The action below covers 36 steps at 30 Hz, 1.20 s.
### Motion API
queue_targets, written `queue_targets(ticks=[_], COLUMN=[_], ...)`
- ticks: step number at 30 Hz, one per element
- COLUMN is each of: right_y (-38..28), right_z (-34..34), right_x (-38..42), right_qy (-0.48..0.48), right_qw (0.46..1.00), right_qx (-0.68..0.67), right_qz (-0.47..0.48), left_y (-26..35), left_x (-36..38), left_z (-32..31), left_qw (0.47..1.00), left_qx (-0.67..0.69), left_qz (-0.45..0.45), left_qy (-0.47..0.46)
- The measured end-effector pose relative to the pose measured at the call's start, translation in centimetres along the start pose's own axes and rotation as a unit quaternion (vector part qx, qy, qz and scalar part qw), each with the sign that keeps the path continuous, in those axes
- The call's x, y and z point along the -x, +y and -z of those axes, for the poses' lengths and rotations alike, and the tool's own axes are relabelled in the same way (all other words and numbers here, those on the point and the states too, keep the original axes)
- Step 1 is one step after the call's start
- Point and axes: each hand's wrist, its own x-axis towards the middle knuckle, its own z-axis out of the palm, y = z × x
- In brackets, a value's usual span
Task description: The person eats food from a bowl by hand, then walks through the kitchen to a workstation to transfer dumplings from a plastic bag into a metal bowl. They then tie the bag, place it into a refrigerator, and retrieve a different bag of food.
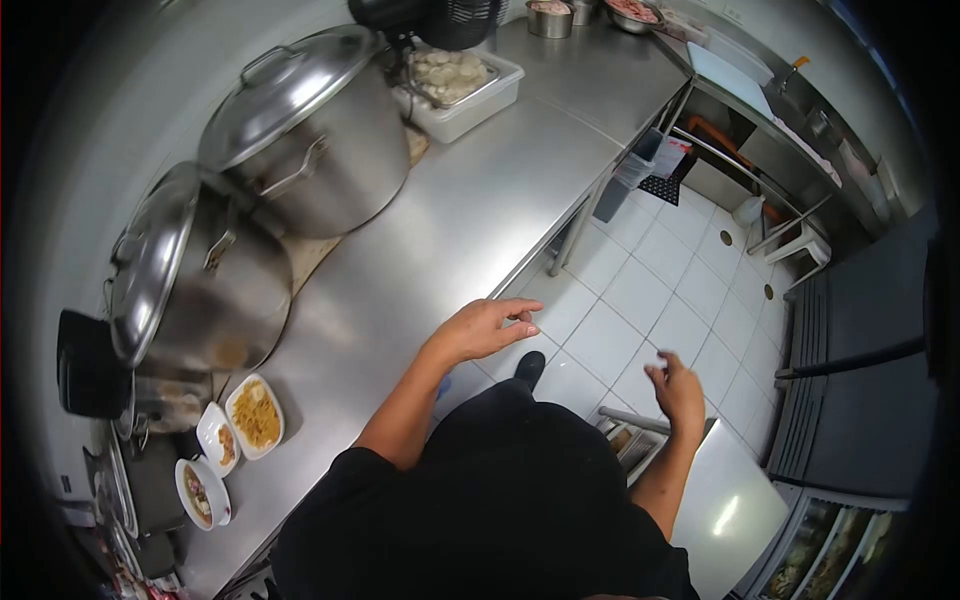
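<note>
My left hand [488, 328] hovers past the front edge of the steel counter [440, 230], its fingers stretched out and nothing in them. Lower to the right, my right hand [677, 388] hangs over the tiled floor, fingers loosely bent and apart, also without anything held. It is nearest to a white-topped surface [715, 490] beside my body. On the counter to my left are a white container of noodles [256, 415], a smaller white dish [217, 440] with a little food, and a white bowl [203, 493] of food. Neither hand touches them.
Two large lidded steel pots [320, 150] [215, 275] stand along the wall. Behind them is a white tub [465, 105] with a tray of pale round pieces. Steel bowls [634, 14] of meat sit at the far end. A white stool [803, 245] and dark fridge [860, 380] are right.
</note>
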Motion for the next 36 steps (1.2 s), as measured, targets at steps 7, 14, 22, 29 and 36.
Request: queue_targets(ticks=[7, 14, 22, 29, 36], right_y=[10.9, 16.7, 7.8, -7.1, -21.2], right_z=[0.0, -1.1, 5.0, -0.4, -5.3], right_x=[-4.4, -13.2, -34.9, -44.2, -21.2], right_qy=[-0.067, -0.119, -0.312, -0.479, -0.594], right_qw=[0.974, 0.960, 0.940, 0.735, 0.509], right_qx=[-0.050, -0.096, -0.001, -0.136, 0.003], right_qz=[-0.211, -0.234, 0.137, 0.461, 0.623], left_y=[2.5, 2.2, -2.2, 2.2, 7.4], left_x=[-16.2, -31.6, -36.2, -14.8, 3.3], left_z=[2.7, 2.0, 0.6, -11.7, -23.0], left_qw=[0.998, 0.984, 0.975, 0.849, 0.529], left_qx=[-0.019, -0.144, 0.003, 0.198, 0.229], left_qz=[-0.048, -0.017, 0.030, 0.237, 0.379], left_qy=[-0.037, 0.104, 0.221, 0.429, 0.724])
